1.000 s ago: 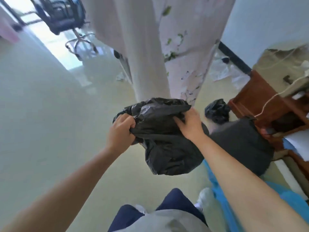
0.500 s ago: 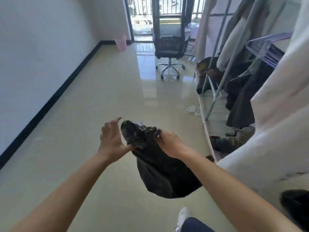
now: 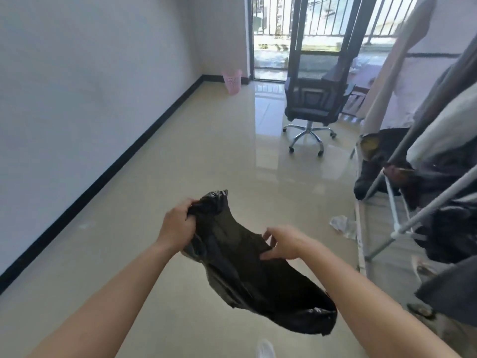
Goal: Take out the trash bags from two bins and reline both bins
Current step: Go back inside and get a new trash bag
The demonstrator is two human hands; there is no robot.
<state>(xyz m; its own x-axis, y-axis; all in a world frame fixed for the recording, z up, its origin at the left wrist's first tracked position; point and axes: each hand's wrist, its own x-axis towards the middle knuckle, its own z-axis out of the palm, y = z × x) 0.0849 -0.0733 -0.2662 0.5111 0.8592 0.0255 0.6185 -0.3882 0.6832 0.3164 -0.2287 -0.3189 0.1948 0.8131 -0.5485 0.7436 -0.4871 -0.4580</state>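
Between the forearms, a limp, glossy black trash bag (image 3: 247, 270) hangs above the floor (image 3: 180, 164). The left hand (image 3: 178, 224) grips its bunched neck; the right hand (image 3: 287, 242) rests on its side, fingers spread, perhaps pinching the plastic. The floor runs wide ahead between the left wall (image 3: 77, 86) and a clothes rack (image 3: 396, 232) on the right. Farther off stand an office chair (image 3: 313, 104) and a pink bin (image 3: 232, 81) in the corner.
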